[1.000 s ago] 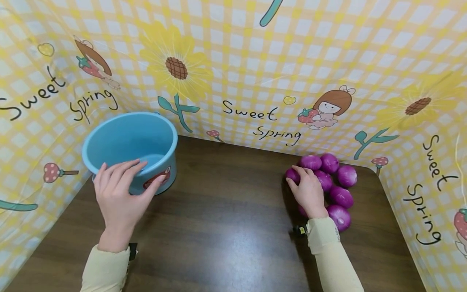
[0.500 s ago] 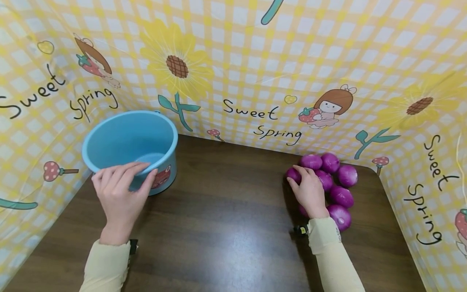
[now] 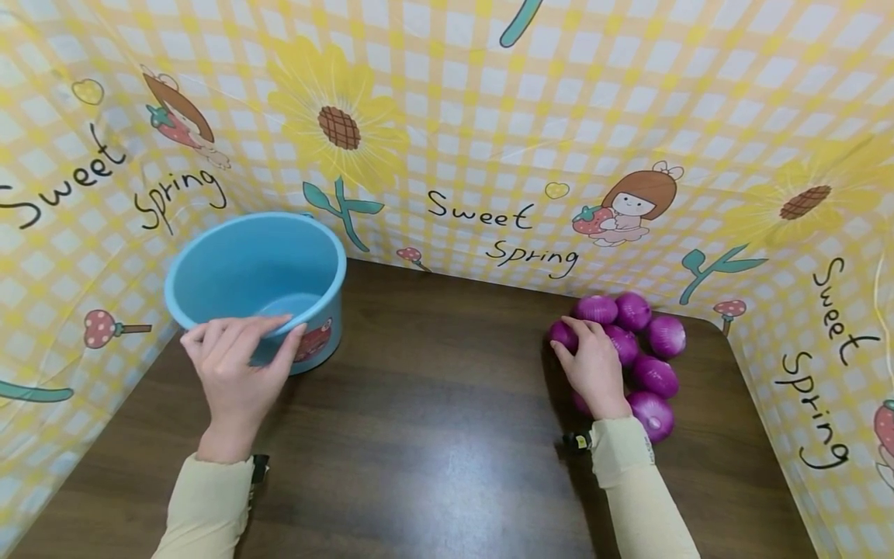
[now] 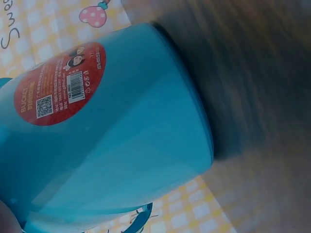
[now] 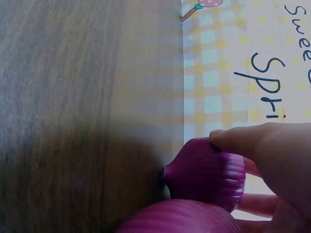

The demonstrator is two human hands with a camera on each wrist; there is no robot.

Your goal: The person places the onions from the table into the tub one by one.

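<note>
My left hand [image 3: 233,369] grips the near rim of a blue bucket [image 3: 323,326], thumb outside and fingers over the edge. In the left wrist view the bucket's side [image 4: 141,126] fills much of the picture, with a red oval label [image 4: 60,82] on it. Over on the right, my right hand [image 3: 592,369] holds a purple onion [image 3: 563,335] at the left of a group of onions. The right wrist view has the thumb on this held onion [image 5: 204,174], which sits at the table surface, with another onion [image 5: 180,218] in front.
Several more purple onions [image 3: 655,376] lie close together beside and behind the right hand. A brown wooden table [image 3: 433,388] lies between bucket and onions. Yellow checked cloth [image 3: 454,140] with printed flowers and words walls in the back and both sides.
The left hand has come down onto the bucket's rim and closed on it. Since then the bucket has shifted slightly right. My right hand stays at the same onion.
</note>
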